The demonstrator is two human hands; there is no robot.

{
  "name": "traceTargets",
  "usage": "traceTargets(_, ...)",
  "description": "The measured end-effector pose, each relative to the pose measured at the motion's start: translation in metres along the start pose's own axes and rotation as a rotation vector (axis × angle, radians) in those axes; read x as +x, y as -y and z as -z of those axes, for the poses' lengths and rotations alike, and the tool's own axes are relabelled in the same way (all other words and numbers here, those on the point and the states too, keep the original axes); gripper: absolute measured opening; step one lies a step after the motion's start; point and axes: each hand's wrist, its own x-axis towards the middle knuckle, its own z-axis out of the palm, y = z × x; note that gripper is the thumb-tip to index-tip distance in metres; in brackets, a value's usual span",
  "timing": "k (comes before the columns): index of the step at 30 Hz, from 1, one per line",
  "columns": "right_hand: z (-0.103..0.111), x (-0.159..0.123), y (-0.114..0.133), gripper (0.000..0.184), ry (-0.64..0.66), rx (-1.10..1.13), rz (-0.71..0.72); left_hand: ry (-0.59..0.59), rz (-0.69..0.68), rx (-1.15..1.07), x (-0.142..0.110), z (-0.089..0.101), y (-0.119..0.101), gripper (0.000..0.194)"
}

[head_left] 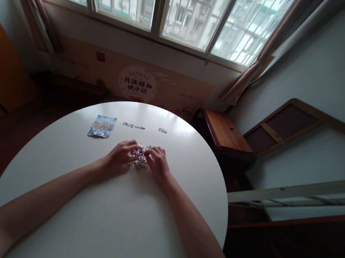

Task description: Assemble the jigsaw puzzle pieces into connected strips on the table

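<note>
One loose pile of small, knobbed puzzle-like pieces (141, 162) lies near the middle of the round white desk (109, 224), between the left hand (124, 152) and the right hand (158, 162). Both hands are bent over its sides with the fingers curled inward and the thumbs toward the centre — neither is spread flat, and they do not press against each other. Specks of white, blue and dark show beneath and between the fingers; at this size I cannot tell whether either hand pinches a single piece. Both forearms rest along the desk or just above it.

Beyond the pile, two small clusters of pieces (129, 125) sit side by side in a row, and a smaller group of pieces (163, 130) lies apart to the right of them. A blue printed packet (102, 127) lies flat to the left of the row — well clear of the left hand.

Past the desk, a pale banner (180, 86) with dark Chinese characters runs along the wall below a barred window (159, 2). To the right of the banner stands a low wooden bench (226, 129).
</note>
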Motion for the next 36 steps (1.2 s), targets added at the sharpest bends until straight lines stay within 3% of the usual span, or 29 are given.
traceTargets(36, -0.008, 0.0, -0.011, 0.009, -0.02, 0.061, -0.004, -0.028, 0.029, -0.042, 0.0, -0.004, 0.003, 0.019)
